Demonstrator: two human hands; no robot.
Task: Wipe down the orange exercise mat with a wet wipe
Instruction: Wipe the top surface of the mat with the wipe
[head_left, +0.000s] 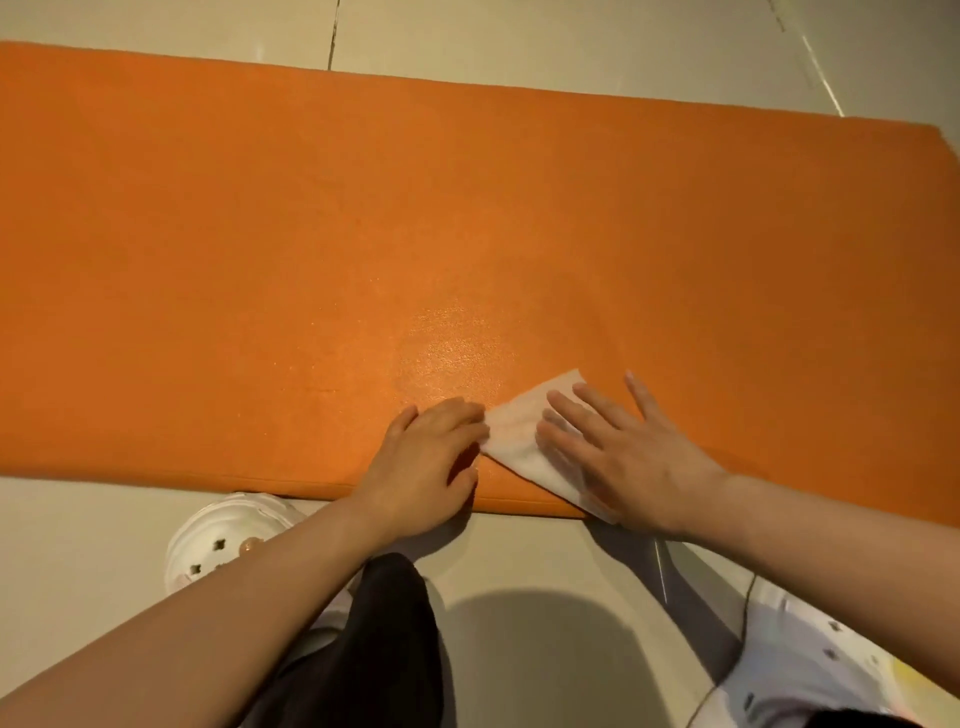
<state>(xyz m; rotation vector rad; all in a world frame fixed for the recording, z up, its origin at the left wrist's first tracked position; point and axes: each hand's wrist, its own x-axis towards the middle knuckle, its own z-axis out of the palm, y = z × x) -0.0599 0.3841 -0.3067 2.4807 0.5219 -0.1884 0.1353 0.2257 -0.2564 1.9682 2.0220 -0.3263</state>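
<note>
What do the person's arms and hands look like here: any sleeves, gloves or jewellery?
Both forearms are bare as far as the frame shows, with no sleeves visible. The left hand and right hand wear no gloves, and no rings, watch or bracelets show.

No readable text, labels or numbers — none.

Pale glossy floor tiles (571, 47), dark grout lines, soft light reflections

One orange exercise mat (363, 234) is counted, with one white wet wipe (514, 441) on it. Two hands are seen: the left hand (426, 462) and the right hand (623, 457). Two white perforated clogs (223, 535) are counted.
</note>
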